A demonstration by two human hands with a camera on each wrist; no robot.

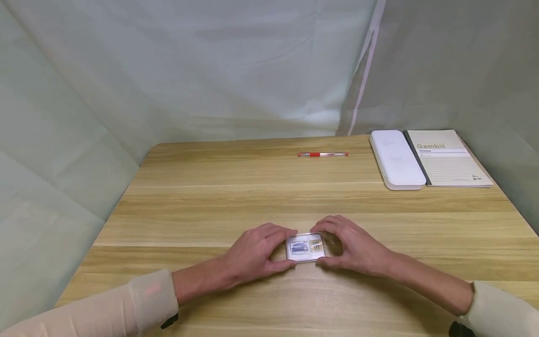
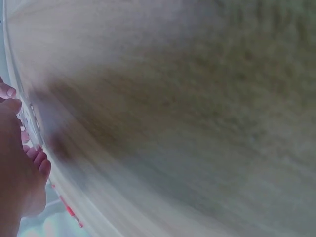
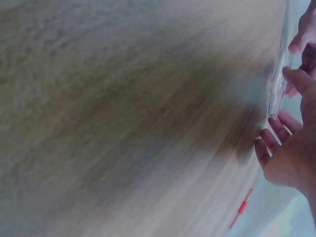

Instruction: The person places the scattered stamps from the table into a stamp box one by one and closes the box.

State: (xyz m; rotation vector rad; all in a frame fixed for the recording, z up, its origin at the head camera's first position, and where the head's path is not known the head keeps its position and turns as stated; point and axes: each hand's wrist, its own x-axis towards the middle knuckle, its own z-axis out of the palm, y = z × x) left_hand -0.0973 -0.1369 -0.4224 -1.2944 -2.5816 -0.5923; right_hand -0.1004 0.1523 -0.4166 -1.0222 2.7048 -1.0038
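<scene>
A small flat clear case (image 1: 306, 248) with a bluish picture and a yellowish one inside lies near the front middle of the wooden table. My left hand (image 1: 262, 248) grips its left end, thumb at the near edge and fingers at the far edge. At the other end my right hand (image 1: 351, 245) holds it the same way, with thumb and fingertips on opposite edges. In the right wrist view the case (image 3: 276, 91) appears edge-on between the fingers. The left wrist view shows only a sliver of the case (image 2: 33, 123) beside the left hand (image 2: 22, 163).
A red pen (image 1: 322, 154) lies toward the table's back edge. At the back right sit a white oblong box (image 1: 397, 159) and, beside it, a notebook (image 1: 448, 161) marked "Gambit". Pale cloth walls (image 1: 231, 70) stand behind and at both sides of the wooden table (image 1: 202, 201).
</scene>
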